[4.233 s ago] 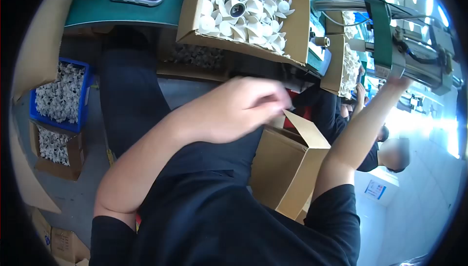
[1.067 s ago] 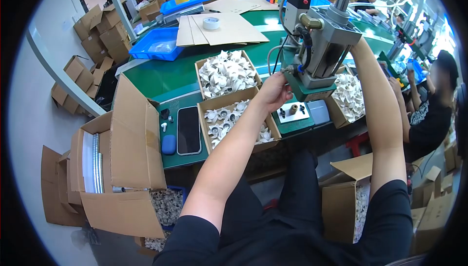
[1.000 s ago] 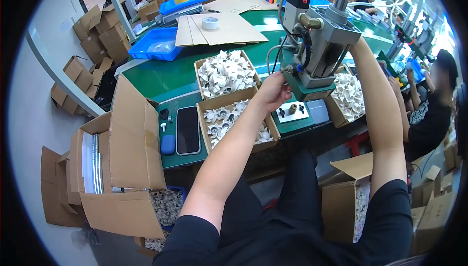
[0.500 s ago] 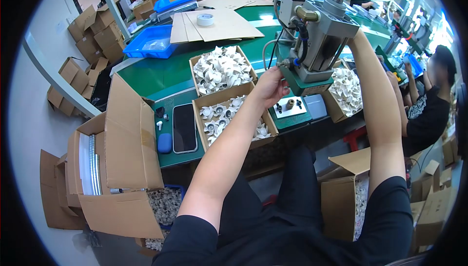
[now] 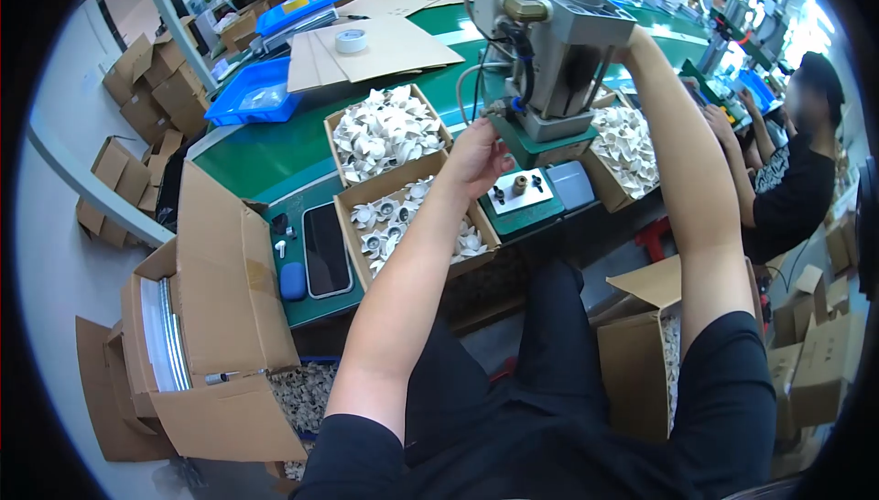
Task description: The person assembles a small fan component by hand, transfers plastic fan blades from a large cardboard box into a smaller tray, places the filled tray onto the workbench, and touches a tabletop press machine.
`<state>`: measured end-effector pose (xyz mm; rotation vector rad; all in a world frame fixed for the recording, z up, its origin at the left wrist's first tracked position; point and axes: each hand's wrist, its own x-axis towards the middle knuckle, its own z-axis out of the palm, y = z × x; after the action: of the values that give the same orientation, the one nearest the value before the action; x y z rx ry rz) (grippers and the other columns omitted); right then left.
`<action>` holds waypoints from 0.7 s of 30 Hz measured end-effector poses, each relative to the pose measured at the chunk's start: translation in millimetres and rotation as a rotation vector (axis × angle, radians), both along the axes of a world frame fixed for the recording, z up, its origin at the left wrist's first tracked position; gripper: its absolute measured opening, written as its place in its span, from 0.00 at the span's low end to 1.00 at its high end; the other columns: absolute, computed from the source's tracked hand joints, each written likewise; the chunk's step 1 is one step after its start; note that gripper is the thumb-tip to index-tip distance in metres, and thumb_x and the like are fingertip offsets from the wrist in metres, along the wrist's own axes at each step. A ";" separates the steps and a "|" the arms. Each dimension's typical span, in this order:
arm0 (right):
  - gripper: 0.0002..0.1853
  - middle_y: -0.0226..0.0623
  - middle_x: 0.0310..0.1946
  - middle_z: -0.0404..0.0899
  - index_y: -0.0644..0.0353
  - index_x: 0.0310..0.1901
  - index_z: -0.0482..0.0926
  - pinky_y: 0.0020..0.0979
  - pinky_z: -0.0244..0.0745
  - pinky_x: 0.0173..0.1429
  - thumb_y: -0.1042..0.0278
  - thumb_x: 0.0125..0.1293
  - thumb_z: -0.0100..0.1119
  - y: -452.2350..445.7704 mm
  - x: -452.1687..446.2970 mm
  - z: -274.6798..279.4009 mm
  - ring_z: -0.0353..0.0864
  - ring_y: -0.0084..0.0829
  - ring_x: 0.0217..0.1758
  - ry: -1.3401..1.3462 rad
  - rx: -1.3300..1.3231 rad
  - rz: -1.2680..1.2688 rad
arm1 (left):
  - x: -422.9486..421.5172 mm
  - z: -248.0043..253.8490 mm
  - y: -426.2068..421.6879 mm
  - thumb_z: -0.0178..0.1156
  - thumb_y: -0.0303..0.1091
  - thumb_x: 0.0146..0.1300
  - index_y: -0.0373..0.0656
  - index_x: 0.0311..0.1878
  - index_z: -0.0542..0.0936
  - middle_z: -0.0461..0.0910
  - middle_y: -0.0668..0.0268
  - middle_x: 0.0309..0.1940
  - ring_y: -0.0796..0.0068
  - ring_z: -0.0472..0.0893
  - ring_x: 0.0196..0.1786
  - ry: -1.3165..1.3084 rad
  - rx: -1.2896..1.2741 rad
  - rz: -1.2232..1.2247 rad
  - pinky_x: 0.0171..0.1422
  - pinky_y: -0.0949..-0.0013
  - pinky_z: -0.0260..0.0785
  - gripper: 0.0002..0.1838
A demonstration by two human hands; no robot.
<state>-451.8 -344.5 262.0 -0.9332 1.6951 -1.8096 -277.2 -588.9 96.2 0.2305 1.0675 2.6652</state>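
A pneumatic press [image 5: 563,60] with a metal cylinder and a green plate stands over a white fixture plate [image 5: 517,190], which carries a brass-coloured post and black knobs. At the press's lower left, my left hand [image 5: 476,157] has its fingers curled near an air fitting and the green plate's edge; what they grip, if anything, I cannot make out. My right hand reaches behind the press's right side, so its fingers are hidden and only the wrist and forearm [image 5: 673,143] show. Below my left forearm, a cardboard box [image 5: 346,216] holds white bladed impellers [image 5: 403,211].
More white impellers fill a box [image 5: 331,129] behind and another box [image 5: 609,175] right of the press. A phone [image 5: 327,250] and blue case [image 5: 293,281] lie left. Large open cartons [image 5: 233,271] flank my legs. A co-worker [image 5: 797,161] sits at right.
The whole view has shifted, so the bench and press appear further left. My left hand stays at the press's lower left and my right arm stays behind it.
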 end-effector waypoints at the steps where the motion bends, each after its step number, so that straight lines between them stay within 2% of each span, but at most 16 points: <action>1: 0.16 0.38 0.47 0.88 0.63 0.56 0.85 0.30 0.86 0.45 0.65 0.70 0.69 3.5 -19.0 -8.1 0.88 0.28 0.43 -0.020 -0.015 0.102 | -1.1 0.3 0.1 0.61 0.38 0.77 0.53 0.51 0.80 0.84 0.77 0.38 0.87 0.82 0.35 0.018 -0.021 -0.003 0.29 0.78 0.65 0.05; 3: 0.18 0.37 0.48 0.87 0.64 0.57 0.84 0.31 0.86 0.47 0.65 0.69 0.69 2.6 -29.9 -8.5 0.88 0.29 0.45 -0.052 -0.048 0.312 | -1.2 2.3 2.4 0.60 0.38 0.77 0.53 0.51 0.79 0.85 0.76 0.38 0.86 0.82 0.34 0.001 -0.019 0.006 0.29 0.78 0.66 0.05; 4: 0.18 0.37 0.48 0.87 0.64 0.57 0.84 0.31 0.86 0.47 0.65 0.69 0.69 0.9 -20.2 -4.3 0.88 0.29 0.45 -0.046 -0.051 0.301 | -0.3 3.6 3.3 0.60 0.37 0.77 0.52 0.51 0.79 0.85 0.76 0.37 0.86 0.82 0.34 -0.019 -0.020 0.028 0.29 0.78 0.66 0.05; 7: 0.18 0.38 0.50 0.87 0.65 0.58 0.83 0.32 0.86 0.49 0.68 0.69 0.69 -22.6 35.1 9.3 0.88 0.30 0.46 0.135 0.154 -0.208 | 0.0 1.9 3.5 0.59 0.37 0.77 0.52 0.50 0.79 0.85 0.75 0.37 0.85 0.82 0.33 -0.020 -0.021 0.025 0.29 0.78 0.68 0.04; 8: 0.18 0.38 0.50 0.87 0.65 0.58 0.83 0.32 0.86 0.49 0.68 0.69 0.69 -21.9 44.4 13.8 0.88 0.30 0.46 0.138 0.149 -0.214 | -0.9 0.4 2.7 0.59 0.36 0.77 0.52 0.50 0.79 0.85 0.75 0.36 0.85 0.83 0.33 -0.004 -0.011 0.009 0.29 0.77 0.68 0.04; 12: 0.18 0.40 0.50 0.87 0.66 0.58 0.83 0.34 0.86 0.51 0.71 0.68 0.69 -24.5 56.4 16.0 0.88 0.30 0.46 0.127 0.164 -0.160 | -2.3 -0.1 2.1 0.59 0.36 0.77 0.52 0.51 0.79 0.86 0.74 0.36 0.84 0.84 0.34 -0.005 -0.006 0.019 0.30 0.78 0.70 0.04; 15: 0.14 0.43 0.45 0.88 0.65 0.53 0.86 0.32 0.86 0.43 0.71 0.68 0.69 -25.0 41.8 7.1 0.88 0.29 0.41 0.009 -0.158 0.211 | -0.9 -0.7 1.8 0.59 0.36 0.77 0.51 0.51 0.80 0.86 0.74 0.37 0.84 0.84 0.34 -0.013 -0.017 0.030 0.31 0.78 0.71 0.05; 21: 0.15 0.42 0.49 0.88 0.64 0.56 0.85 0.32 0.86 0.50 0.70 0.71 0.67 -19.0 39.6 9.3 0.88 0.31 0.46 0.097 -0.049 0.226 | 4.8 9.0 5.3 0.61 0.36 0.76 0.52 0.52 0.80 0.86 0.76 0.39 0.85 0.84 0.36 -0.030 -0.070 0.065 0.32 0.79 0.74 0.05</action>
<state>-412.2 -363.5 271.3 -1.1989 1.5375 -1.6864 -272.4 -583.6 105.3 0.1444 1.1761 2.6734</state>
